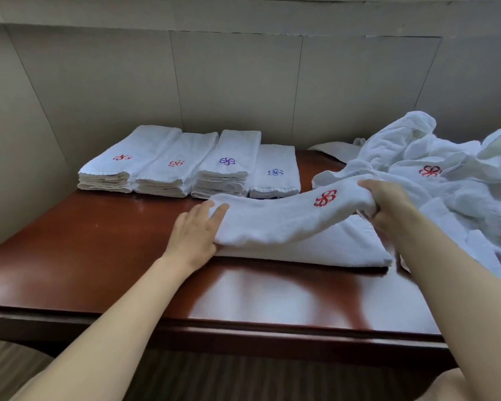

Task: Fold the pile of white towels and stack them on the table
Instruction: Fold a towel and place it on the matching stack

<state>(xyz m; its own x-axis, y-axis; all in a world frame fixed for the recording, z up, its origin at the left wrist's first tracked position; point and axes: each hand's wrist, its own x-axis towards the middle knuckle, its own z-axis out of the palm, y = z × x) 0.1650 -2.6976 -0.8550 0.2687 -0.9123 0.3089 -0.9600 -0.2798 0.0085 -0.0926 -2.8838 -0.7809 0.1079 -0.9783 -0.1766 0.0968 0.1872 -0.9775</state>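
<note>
Folding mid-towel [287,224] at frame centre: left hand [193,235] flat, fingers straight, pinning the crease; right hand [385,204] clenched round the lifted end. Next, judged: carry it leftward.

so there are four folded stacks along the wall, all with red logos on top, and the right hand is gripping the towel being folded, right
Not quite. The head view shows four folded stacks along the wall, but only the two on the left carry red logos; the two on the right carry purple or blue ones. The right hand does grip the towel being folded.
</note>
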